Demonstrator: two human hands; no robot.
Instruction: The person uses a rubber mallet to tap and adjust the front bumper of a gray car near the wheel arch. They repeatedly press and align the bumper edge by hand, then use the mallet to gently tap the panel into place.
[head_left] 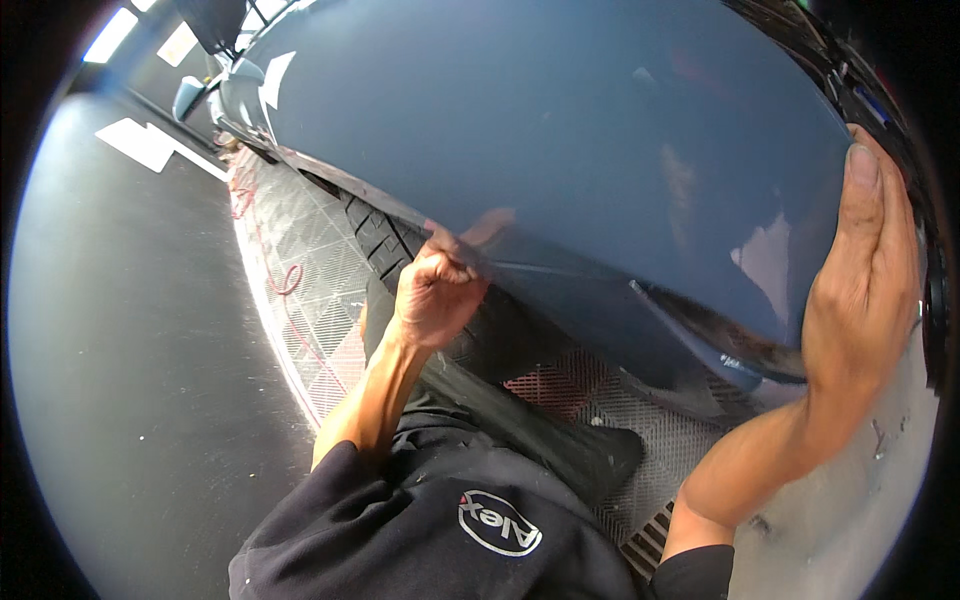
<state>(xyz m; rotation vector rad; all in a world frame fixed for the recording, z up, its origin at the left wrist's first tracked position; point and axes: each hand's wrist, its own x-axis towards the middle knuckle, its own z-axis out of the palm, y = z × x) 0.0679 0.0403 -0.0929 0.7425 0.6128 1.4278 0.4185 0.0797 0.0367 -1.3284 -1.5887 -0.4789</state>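
Observation:
A glossy blue-grey car body panel (560, 130) fills the upper middle, its surface mirroring my hands. At the lower edge of the panel, beside the dark tyre (380, 235), my left hand (440, 290) is closed, with its fingers curled against the rim; the fingertips are partly hidden. My right hand (860, 270) lies along the panel's right end, fingers stretched upward and palm against the edge. The thumb shows on the near side, and the other fingers are partly hidden behind it. Just left of my right wrist, a dark narrow opening (720, 330) runs through the panel's lower part.
A grooved grey and red tile floor (560, 385) lies below, and a red hose (290, 280) winds across it at the left. Beyond stretches a dark smooth surface (150, 330). A side mirror (188, 97) juts out at upper left; dark car parts (850, 75) show at upper right.

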